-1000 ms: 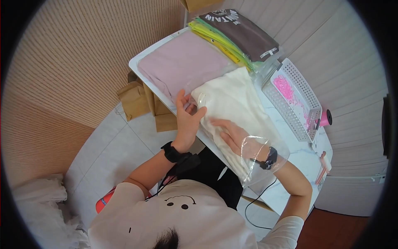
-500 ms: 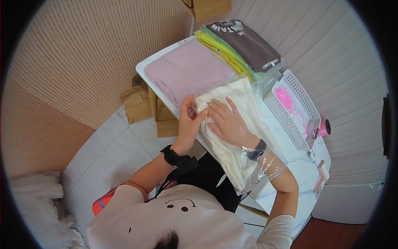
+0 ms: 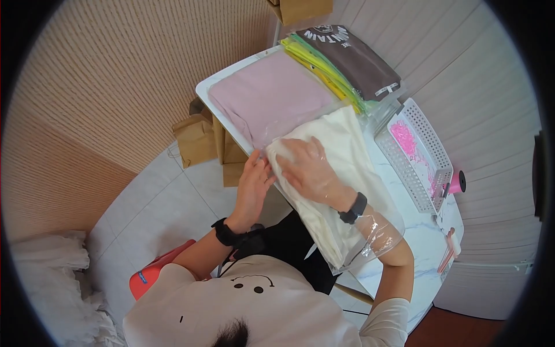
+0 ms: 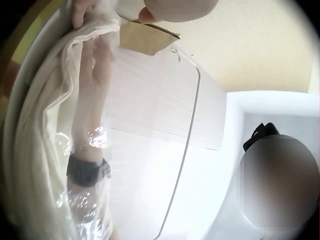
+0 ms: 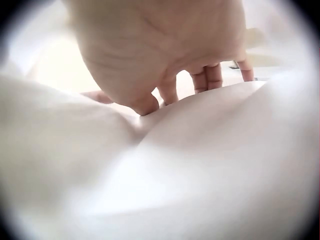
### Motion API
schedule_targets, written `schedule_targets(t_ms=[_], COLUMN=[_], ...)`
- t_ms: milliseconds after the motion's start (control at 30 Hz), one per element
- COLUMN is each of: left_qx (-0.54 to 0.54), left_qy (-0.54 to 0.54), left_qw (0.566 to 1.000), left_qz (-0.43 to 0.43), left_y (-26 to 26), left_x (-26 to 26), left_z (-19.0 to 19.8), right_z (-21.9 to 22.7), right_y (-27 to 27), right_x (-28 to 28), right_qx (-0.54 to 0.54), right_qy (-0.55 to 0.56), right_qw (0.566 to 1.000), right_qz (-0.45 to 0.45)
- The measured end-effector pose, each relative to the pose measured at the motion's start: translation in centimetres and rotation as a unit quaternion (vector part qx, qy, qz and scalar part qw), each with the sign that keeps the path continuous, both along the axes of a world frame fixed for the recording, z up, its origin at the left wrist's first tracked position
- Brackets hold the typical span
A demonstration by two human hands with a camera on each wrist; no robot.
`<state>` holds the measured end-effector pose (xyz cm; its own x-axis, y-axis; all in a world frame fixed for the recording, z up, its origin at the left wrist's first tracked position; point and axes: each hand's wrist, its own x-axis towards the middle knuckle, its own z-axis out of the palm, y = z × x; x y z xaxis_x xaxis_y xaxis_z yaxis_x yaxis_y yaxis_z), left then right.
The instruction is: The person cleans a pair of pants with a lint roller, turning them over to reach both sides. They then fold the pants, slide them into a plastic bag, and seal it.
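Note:
A folded white garment lies in a clear plastic bag on the table. Inside the bag, my right hand rests on the garment near its left corner, with the bag's plastic around my wrist and forearm. The right wrist view shows that hand's fingertips pressing down on white cloth, spread apart. My left hand is at the same corner, at the table's near edge, its fingertips touching the bag. In the left wrist view, the left thumb stands apart from the fingers.
A pink folded garment lies at the table's left, beside yellow-green packets and a dark bagged garment. A white basket with pink shreds stands at the right, near a pink spool. Brown paper bags stand below the table.
My right hand has slid further into the bag, up and left toward the garment's corner. The left hand's thumb has come away from the corner, and that hand has moved slightly down.

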<state>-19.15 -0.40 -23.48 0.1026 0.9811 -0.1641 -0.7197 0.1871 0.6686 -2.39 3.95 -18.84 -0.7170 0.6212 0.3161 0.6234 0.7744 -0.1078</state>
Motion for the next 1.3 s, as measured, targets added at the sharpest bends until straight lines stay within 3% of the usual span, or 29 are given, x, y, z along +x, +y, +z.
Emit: schedule_targets(t_ms=[100, 200, 300, 500, 600, 667, 733, 833, 933, 1033, 1100, 1133, 1233, 1300], left_qx=[-0.014, -0.007, 0.008, 0.048, 0.059, 0.051, 0.024, 0.087, 0.183, 0.21, 0.253, 0.271, 0.377, 0.412], left_qy=[-0.027, 0.023, 0.08, 0.143, 0.177, 0.206, 0.242, 0.409, 0.51, 0.528, 0.605, 0.637, 0.607, 0.613], left_qw=[0.999, 0.999, 0.996, 0.986, 0.979, 0.97, 0.95, 0.9, 0.835, 0.816, 0.755, 0.72, 0.691, 0.668], left_qz=[-0.04, -0.045, -0.038, -0.073, -0.08, -0.12, -0.196, -0.126, -0.097, -0.108, -0.002, 0.052, 0.108, 0.091], left_y=[0.7, 0.9, 0.6, 0.9, 0.8, 0.7, 0.6, 0.1, 0.4, 0.3, -0.5, -0.9, -1.3, -1.2], left_x=[-0.7, -0.8, -0.2, -0.4, -0.4, -0.3, -0.4, 0.6, 0.6, 0.3, 0.6, 0.8, 1.6, 2.5], left_z=[0.0, 0.0, -0.2, -0.5, -0.1, 0.2, 0.0, 0.9, 0.0, 0.3, 2.3, 3.7, 5.9, 6.1], right_z=[-0.7, -1.6, -2.0, 0.4, 0.5, -0.1, -0.1, 0.8, 1.4, 0.9, 0.2, 0.1, -0.3, -0.5], right_y=[-0.2, 1.0, 3.1, 5.1, 5.8, 6.2, 6.3, 6.1, 6.1, 6.6, 6.8, 6.9, 7.0, 6.9], right_x=[-0.5, -0.2, 0.1, 0.5, 0.7, 1.0, 1.3, 1.8, 2.0, 2.4, 2.5, 2.5, 2.2, 2.0], right_qx=[-0.034, -0.078, -0.106, -0.066, -0.129, -0.151, -0.169, -0.166, -0.122, -0.057, -0.002, 0.004, 0.016, 0.021], right_qy=[-0.047, 0.016, 0.135, -0.018, -0.02, 0.076, 0.138, 0.162, 0.156, 0.169, 0.173, 0.183, 0.176, 0.125], right_qw=[0.997, 0.996, 0.984, 0.998, 0.991, 0.985, 0.976, 0.97, 0.97, 0.957, 0.948, 0.95, 0.963, 0.977], right_qz=[0.046, 0.031, -0.048, 0.01, 0.014, 0.012, -0.008, -0.066, -0.141, -0.228, -0.267, -0.253, -0.205, -0.172])
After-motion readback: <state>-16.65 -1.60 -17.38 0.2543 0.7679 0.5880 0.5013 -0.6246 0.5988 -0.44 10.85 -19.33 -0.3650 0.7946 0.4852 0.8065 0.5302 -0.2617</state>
